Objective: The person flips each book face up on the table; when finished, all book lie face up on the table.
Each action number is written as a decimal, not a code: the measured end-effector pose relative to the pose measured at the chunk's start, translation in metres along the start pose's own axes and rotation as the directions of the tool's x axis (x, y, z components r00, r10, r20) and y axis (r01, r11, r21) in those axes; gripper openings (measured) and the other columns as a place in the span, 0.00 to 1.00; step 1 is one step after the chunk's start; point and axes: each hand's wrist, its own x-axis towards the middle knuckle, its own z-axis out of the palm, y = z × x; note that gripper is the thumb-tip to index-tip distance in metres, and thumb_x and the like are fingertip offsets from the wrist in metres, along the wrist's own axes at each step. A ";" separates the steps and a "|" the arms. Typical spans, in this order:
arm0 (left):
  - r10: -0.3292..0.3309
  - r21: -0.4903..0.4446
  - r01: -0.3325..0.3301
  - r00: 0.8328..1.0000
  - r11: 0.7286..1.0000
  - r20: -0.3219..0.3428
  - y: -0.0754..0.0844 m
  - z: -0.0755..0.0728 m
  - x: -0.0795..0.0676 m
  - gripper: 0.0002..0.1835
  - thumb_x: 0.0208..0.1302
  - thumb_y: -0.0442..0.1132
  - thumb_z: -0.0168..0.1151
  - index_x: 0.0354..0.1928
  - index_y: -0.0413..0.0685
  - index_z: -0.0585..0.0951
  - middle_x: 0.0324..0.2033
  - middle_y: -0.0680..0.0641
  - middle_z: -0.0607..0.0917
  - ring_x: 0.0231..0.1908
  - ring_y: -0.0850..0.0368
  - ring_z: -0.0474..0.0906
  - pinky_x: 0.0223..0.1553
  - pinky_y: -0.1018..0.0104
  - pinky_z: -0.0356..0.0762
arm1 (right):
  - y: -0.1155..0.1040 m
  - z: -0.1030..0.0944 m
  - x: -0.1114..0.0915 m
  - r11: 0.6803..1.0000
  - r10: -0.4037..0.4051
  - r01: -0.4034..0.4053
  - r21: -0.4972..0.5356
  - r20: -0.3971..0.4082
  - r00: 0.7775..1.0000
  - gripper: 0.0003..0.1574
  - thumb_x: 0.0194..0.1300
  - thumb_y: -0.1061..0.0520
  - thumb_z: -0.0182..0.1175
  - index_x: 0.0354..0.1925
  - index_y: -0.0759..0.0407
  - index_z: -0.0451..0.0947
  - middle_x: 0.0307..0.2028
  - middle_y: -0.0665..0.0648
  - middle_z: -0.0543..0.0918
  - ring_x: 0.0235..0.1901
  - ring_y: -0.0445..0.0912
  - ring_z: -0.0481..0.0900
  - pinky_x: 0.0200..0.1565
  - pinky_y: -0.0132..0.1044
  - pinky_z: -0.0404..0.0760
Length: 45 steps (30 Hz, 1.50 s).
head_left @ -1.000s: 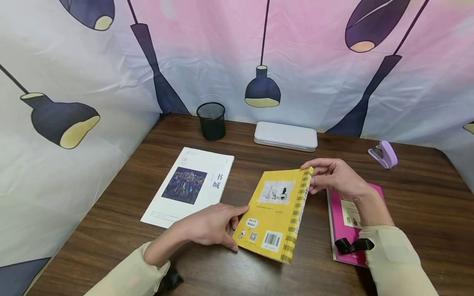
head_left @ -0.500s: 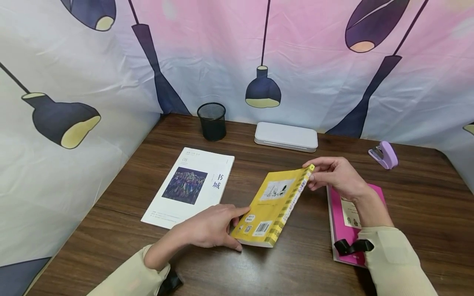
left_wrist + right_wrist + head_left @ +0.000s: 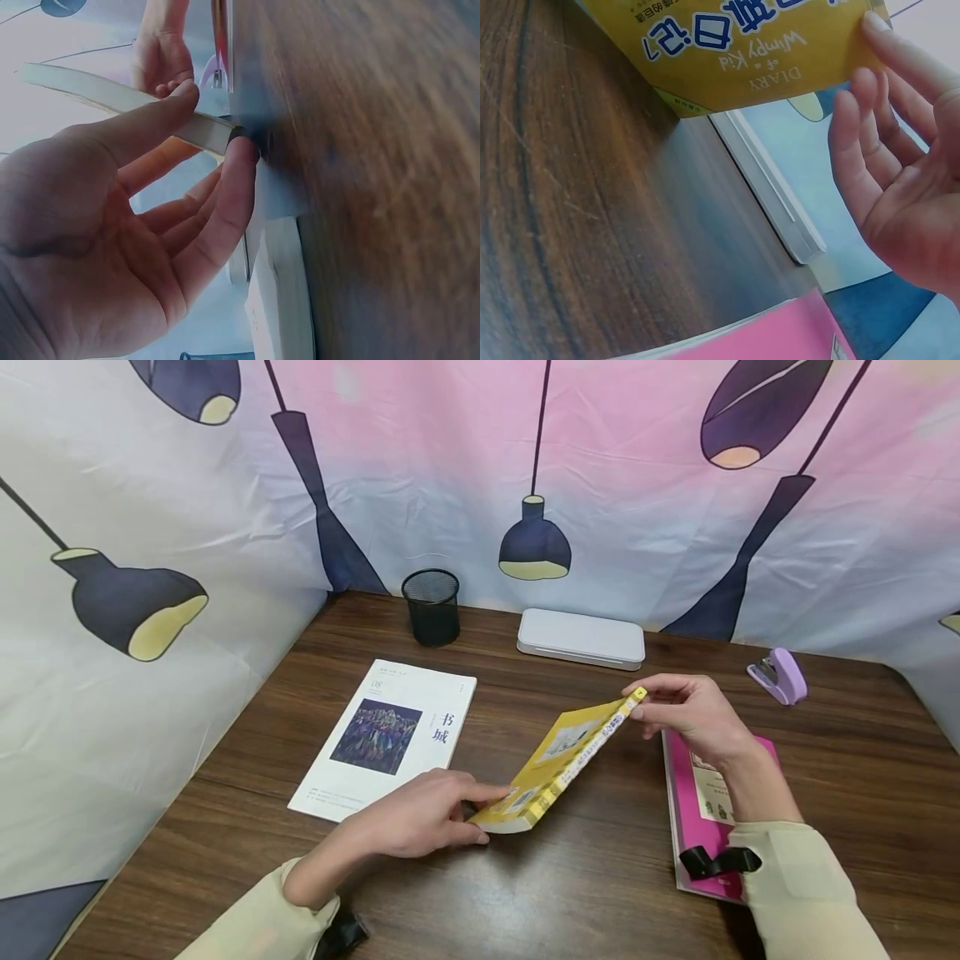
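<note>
Pale folds of a curtain (image 3: 637, 527) printed with dark hanging lamps fill the back and left side, pink at the top and blue-grey below. Below it spreads a brown wooden table (image 3: 600, 910), its grain showing as dark streaks. On my left lies a white magazine (image 3: 382, 739), flat, with a dark square picture on its cover. On my right a pink book (image 3: 690, 827) lies partly under my forearm.

Between those two I have a yellow book (image 3: 558, 764), tilted, its spine side higher, its back cover with the barcode facing up. From my right wrist I can read "Wimpy Kid" on its other cover. My left hand (image 3: 423, 814) pinches its near left corner between thumb and fingers. My right hand (image 3: 697, 718) pinches the far end by the spine, well apart from the left. I cannot tell whether the book's low edge touches the wood.

Beyond the book, near the curtain, sits a long white case (image 3: 581, 635). A black mesh cup (image 3: 432, 610) stands upright to its left, and a small purple stapler (image 3: 783, 677) rests on the far right.
</note>
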 end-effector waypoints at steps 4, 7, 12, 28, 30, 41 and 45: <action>0.029 -0.002 -0.029 0.999 1.000 -0.044 -0.001 -0.002 -0.002 0.28 0.69 0.41 0.72 0.71 0.53 0.80 0.48 0.51 0.85 0.33 0.72 0.76 0.36 0.73 0.78 | -0.004 0.001 0.000 0.998 -0.050 0.049 -0.050 -0.028 0.998 0.18 0.65 0.77 0.65 0.45 0.60 0.90 0.43 0.51 0.89 0.26 0.41 0.81 0.29 0.33 0.85; 0.051 0.018 -0.049 0.995 0.999 -0.089 -0.002 -0.004 -0.003 0.22 0.70 0.41 0.72 0.65 0.51 0.85 0.46 0.53 0.84 0.39 0.70 0.79 0.42 0.72 0.78 | -0.008 0.003 -0.001 0.997 -0.064 0.061 -0.046 -0.071 0.995 0.18 0.64 0.77 0.66 0.45 0.61 0.90 0.43 0.50 0.89 0.26 0.41 0.82 0.29 0.33 0.85; 0.073 0.018 -0.072 0.985 0.997 -0.159 -0.003 -0.008 -0.003 0.08 0.69 0.40 0.72 0.48 0.53 0.92 0.41 0.55 0.86 0.40 0.64 0.79 0.43 0.69 0.77 | -0.017 0.006 -0.004 1.000 0.005 -0.006 -0.006 -0.171 0.985 0.19 0.65 0.75 0.67 0.41 0.53 0.92 0.35 0.49 0.91 0.25 0.39 0.82 0.30 0.32 0.85; -0.163 -0.357 0.020 0.913 0.934 -0.375 0.006 -0.012 -0.006 0.54 0.64 0.26 0.73 0.85 0.64 0.56 0.36 0.48 0.91 0.34 0.51 0.89 0.33 0.54 0.89 | -0.019 -0.002 -0.007 1.000 -0.009 0.006 -0.019 -0.173 0.985 0.19 0.69 0.72 0.65 0.49 0.53 0.91 0.40 0.49 0.93 0.32 0.40 0.86 0.37 0.30 0.86; -0.178 -0.378 0.013 0.898 0.926 -0.403 0.006 -0.012 -0.006 0.55 0.64 0.26 0.72 0.85 0.70 0.55 0.36 0.47 0.91 0.34 0.48 0.89 0.34 0.52 0.89 | -0.019 -0.003 -0.007 1.000 0.003 -0.006 -0.013 -0.184 0.983 0.19 0.69 0.71 0.65 0.51 0.53 0.91 0.41 0.48 0.93 0.35 0.39 0.88 0.39 0.30 0.87; -0.201 -0.398 0.006 0.871 0.918 -0.449 0.006 -0.012 -0.007 0.52 0.65 0.27 0.72 0.83 0.71 0.59 0.35 0.46 0.91 0.30 0.54 0.88 0.35 0.58 0.89 | -0.017 0.003 -0.003 0.993 0.060 -0.031 0.114 -0.265 0.962 0.15 0.66 0.70 0.71 0.48 0.58 0.87 0.41 0.51 0.94 0.41 0.41 0.92 0.47 0.32 0.88; -0.227 -0.428 0.024 0.873 0.904 -0.431 0.005 -0.012 -0.008 0.52 0.65 0.27 0.72 0.83 0.72 0.59 0.35 0.46 0.90 0.31 0.53 0.88 0.36 0.60 0.89 | -0.013 0.006 -0.001 0.992 0.054 -0.019 0.122 -0.291 0.955 0.13 0.66 0.70 0.71 0.46 0.57 0.89 0.40 0.50 0.94 0.39 0.41 0.92 0.46 0.32 0.89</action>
